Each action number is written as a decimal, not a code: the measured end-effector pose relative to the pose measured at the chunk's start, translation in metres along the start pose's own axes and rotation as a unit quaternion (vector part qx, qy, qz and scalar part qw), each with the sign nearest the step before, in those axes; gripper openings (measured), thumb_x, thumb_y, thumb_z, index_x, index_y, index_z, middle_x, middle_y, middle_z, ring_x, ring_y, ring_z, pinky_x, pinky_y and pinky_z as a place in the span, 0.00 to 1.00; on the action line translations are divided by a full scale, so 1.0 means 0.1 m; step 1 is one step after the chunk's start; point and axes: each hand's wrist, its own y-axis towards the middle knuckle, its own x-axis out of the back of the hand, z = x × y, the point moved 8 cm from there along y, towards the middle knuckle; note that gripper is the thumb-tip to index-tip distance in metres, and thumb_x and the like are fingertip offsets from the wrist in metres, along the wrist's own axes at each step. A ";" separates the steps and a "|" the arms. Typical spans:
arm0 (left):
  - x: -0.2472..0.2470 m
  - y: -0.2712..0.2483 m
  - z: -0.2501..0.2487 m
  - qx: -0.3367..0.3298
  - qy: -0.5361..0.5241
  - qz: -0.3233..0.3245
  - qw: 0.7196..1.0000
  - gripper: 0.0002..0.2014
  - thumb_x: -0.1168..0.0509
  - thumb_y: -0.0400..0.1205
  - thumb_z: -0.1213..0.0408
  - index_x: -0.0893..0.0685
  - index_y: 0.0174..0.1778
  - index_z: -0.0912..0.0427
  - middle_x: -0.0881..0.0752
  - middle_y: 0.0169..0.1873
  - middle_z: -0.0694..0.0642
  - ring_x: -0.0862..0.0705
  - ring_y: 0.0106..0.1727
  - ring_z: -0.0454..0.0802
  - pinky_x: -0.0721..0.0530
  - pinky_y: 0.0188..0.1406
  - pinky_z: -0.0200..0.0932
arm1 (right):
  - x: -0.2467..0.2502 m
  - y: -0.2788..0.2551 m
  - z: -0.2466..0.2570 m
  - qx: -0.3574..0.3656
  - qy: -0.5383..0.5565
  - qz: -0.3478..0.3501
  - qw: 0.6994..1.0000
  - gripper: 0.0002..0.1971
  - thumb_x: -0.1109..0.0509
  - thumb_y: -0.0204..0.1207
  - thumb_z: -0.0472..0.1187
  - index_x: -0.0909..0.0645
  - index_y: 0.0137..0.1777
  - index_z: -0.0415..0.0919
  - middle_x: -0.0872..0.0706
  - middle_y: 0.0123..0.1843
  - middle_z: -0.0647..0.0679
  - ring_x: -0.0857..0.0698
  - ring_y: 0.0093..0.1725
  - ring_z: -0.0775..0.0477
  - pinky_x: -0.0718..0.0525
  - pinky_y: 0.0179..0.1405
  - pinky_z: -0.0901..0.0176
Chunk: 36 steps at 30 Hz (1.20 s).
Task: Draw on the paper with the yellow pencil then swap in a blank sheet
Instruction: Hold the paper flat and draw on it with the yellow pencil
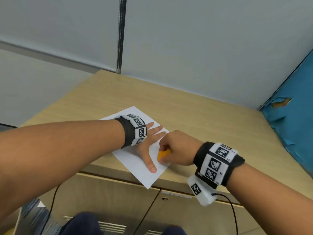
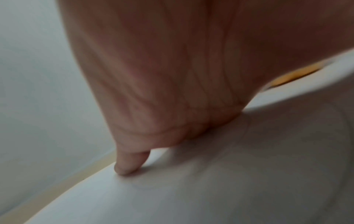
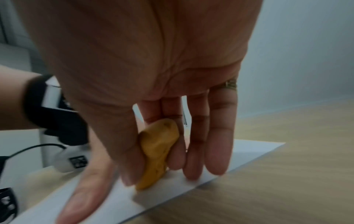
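Observation:
A white sheet of paper (image 1: 135, 160) lies askew near the front edge of the wooden tabletop (image 1: 186, 107). My left hand (image 1: 150, 138) lies flat on it, fingers straight and spread, thumb toward me. In the left wrist view the left hand (image 2: 172, 75) presses the paper (image 2: 172, 197). My right hand (image 1: 171, 145) holds a stubby yellow pencil (image 1: 162, 154) just right of the left thumb. The right wrist view shows the right hand (image 3: 153, 172) pinching the yellow pencil (image 3: 157, 148) between thumb and fingers, its lower end on the paper (image 3: 239, 154). No drawn marks are clear.
A torn blue partition (image 1: 291, 124) borders the tabletop on the right and a grey wall (image 1: 186, 39) runs behind it. Cabinet doors (image 1: 105, 197) sit below the front edge. Black cables (image 1: 234, 216) hang from the wrist units. Bare tabletop (image 3: 287, 174) lies right of the sheet.

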 end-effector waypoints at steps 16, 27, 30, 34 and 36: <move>-0.03 0.03 0.03 0.002 -0.008 -0.010 1.000 0.74 0.32 0.54 0.17 0.76 0.82 0.40 0.76 0.84 0.48 0.74 0.85 0.61 0.65 0.80 0.76 | 0.27 0.16 -0.36 -0.096 -0.004 -0.044 0.994 0.13 0.22 0.71 0.51 0.10 0.46 0.41 0.09 0.43 0.46 0.11 0.45 0.41 0.12 0.44 0.48; 0.00 -0.01 0.00 0.005 -0.007 -0.007 1.000 0.74 0.31 0.56 0.18 0.76 0.83 0.42 0.76 0.84 0.49 0.74 0.85 0.61 0.65 0.80 0.74 | 0.26 0.13 -0.40 -0.119 0.042 -0.069 0.990 0.15 0.23 0.72 0.48 0.11 0.43 0.34 0.09 0.43 0.39 0.11 0.45 0.35 0.15 0.37 0.47; 0.02 -0.05 -0.01 0.003 -0.002 -0.003 1.000 0.73 0.30 0.57 0.19 0.76 0.82 0.40 0.77 0.83 0.50 0.75 0.84 0.61 0.66 0.80 0.72 | 0.16 0.09 -0.10 -0.082 0.022 -0.059 0.995 0.12 0.25 0.73 0.45 0.15 0.38 0.35 0.13 0.37 0.43 0.14 0.38 0.39 0.20 0.30 0.54; 0.01 -0.05 0.01 0.006 -0.011 -0.009 1.000 0.74 0.30 0.56 0.19 0.76 0.82 0.40 0.77 0.83 0.49 0.74 0.85 0.60 0.63 0.82 0.72 | -0.04 -0.04 0.21 -0.028 0.021 0.000 0.999 0.13 0.22 0.73 0.49 0.10 0.44 0.37 0.09 0.42 0.44 0.13 0.41 0.43 0.13 0.40 0.50; 0.00 -0.05 -0.01 -0.001 -0.004 -0.014 1.000 0.73 0.31 0.55 0.18 0.75 0.82 0.38 0.76 0.84 0.50 0.74 0.85 0.61 0.64 0.81 0.73 | 0.11 0.05 -0.08 -0.083 0.012 -0.022 0.996 0.13 0.23 0.73 0.49 0.12 0.40 0.37 0.11 0.39 0.43 0.13 0.40 0.41 0.16 0.36 0.51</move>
